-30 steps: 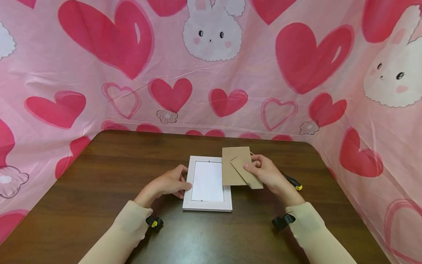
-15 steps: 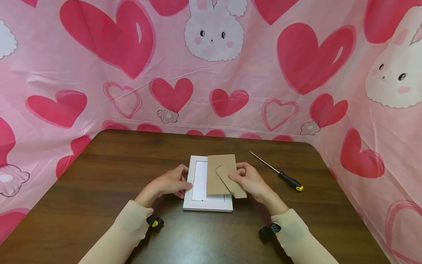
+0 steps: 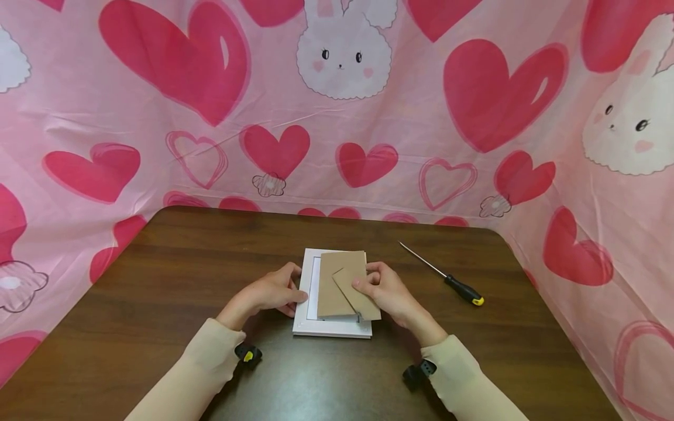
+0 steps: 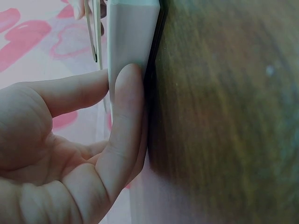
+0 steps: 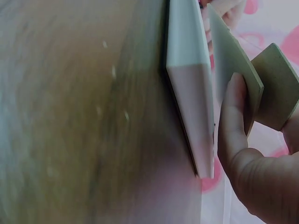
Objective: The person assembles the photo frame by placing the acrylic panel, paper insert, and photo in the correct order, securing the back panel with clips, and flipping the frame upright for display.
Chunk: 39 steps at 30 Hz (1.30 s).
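Note:
A white picture frame [image 3: 308,329] lies face down on the table, its pale inner panel partly covered. My left hand [image 3: 271,290] holds its left edge, thumb on top and fingers along the outer side [image 4: 133,42]. Over the frame, my right hand [image 3: 388,294] pinches a brown backing board [image 3: 327,292] with its easel leg [image 3: 350,283] attached. In the right wrist view the board [image 5: 236,60] stands a little apart from the frame [image 5: 189,74]. One finger is under the board, and the leg [image 5: 275,88] is swung partly out from it.
A screwdriver [image 3: 463,289] with a black and yellow handle lies to the right of my right hand, tip pointing away. Brown wooden table [image 3: 158,292] surrounds the frame. Pink cloth with hearts and rabbits [image 3: 337,117] hangs behind and at both sides.
My right hand has brought the backing board leftward and slightly nearer, over the frame's opening. The screwdriver has come fully into sight. My left hand has stayed on the frame.

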Each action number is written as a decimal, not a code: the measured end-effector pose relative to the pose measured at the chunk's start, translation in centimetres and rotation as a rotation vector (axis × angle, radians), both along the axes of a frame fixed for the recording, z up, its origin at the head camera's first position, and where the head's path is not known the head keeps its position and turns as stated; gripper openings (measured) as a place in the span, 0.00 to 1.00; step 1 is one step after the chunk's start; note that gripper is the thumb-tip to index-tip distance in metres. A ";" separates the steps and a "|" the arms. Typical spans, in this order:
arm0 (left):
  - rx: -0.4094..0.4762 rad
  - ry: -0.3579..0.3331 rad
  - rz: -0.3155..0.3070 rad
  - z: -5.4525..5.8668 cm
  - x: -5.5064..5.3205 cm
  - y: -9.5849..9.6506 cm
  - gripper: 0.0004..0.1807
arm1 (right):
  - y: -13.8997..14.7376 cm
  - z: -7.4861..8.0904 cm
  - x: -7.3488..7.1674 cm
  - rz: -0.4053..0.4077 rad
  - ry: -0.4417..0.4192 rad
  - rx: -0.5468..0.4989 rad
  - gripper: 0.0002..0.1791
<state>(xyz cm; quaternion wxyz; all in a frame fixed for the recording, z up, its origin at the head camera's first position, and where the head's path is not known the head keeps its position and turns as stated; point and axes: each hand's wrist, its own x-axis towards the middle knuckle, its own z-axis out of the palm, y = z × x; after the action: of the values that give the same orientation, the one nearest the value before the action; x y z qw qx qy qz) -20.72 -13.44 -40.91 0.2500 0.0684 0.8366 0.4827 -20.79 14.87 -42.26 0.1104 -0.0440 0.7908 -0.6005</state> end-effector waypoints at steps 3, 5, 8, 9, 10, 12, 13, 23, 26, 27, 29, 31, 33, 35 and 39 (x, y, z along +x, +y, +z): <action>0.002 -0.002 0.000 0.1 0.0 0.0 0.34 | -0.4 -0.1 0.1 -0.005 0.000 0.010 0.31; 0.005 -0.005 0.002 0.1 -0.1 0.1 0.33 | -0.7 -0.1 0.1 -0.008 0.001 0.020 0.33; 0.013 -0.008 0.007 0.0 -0.1 0.1 0.33 | -1.0 0.0 0.2 -0.019 0.004 0.038 0.36; 0.015 -0.009 0.008 0.0 -0.1 0.1 0.33 | -1.1 0.0 0.3 -0.021 0.005 0.043 0.36; 0.016 -0.009 0.009 0.0 -0.1 0.1 0.33 | -1.2 0.0 0.3 -0.023 0.011 0.053 0.37; 0.017 -0.007 0.011 -0.1 -0.1 0.1 0.33 | -1.4 0.0 0.4 -0.028 0.019 0.068 0.38; 0.017 -0.007 0.011 -0.1 0.0 0.1 0.33 | -1.5 -0.1 0.5 -0.028 0.021 0.075 0.38; 0.017 -0.010 0.015 -0.3 0.3 0.1 0.33 | -2.1 -0.5 0.7 -0.041 0.093 0.180 0.37; 0.016 -0.011 0.015 -0.3 0.1 0.2 0.33 | -2.1 -0.4 0.6 -0.043 0.139 0.244 0.37; 0.014 -0.010 0.016 -0.3 0.1 0.2 0.33 | -2.1 -0.3 0.5 -0.042 0.158 0.271 0.37; 0.011 -0.008 0.018 -0.3 0.1 0.2 0.33 | -2.2 -0.2 0.5 -0.037 0.202 0.331 0.37; 0.010 -0.007 0.022 -0.3 0.1 0.2 0.33 | -2.2 0.0 0.5 -0.030 0.231 0.382 0.37; 0.013 -0.007 0.027 -0.3 0.1 0.2 0.33 | -2.3 0.3 0.5 -0.021 0.239 0.422 0.37; 0.016 -0.009 0.030 -0.3 0.2 0.2 0.33 | -2.4 0.4 0.5 -0.011 0.238 0.449 0.37; 0.015 -0.009 0.031 -0.2 0.1 0.2 0.32 | -2.6 0.6 0.5 -0.003 0.222 0.483 0.37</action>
<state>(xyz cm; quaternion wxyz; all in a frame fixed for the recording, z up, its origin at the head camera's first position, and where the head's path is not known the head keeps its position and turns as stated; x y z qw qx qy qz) -20.63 -13.26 -41.10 0.2455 0.0551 0.8328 0.4932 -20.31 12.30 -41.62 0.0293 -0.0807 0.9186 -0.3859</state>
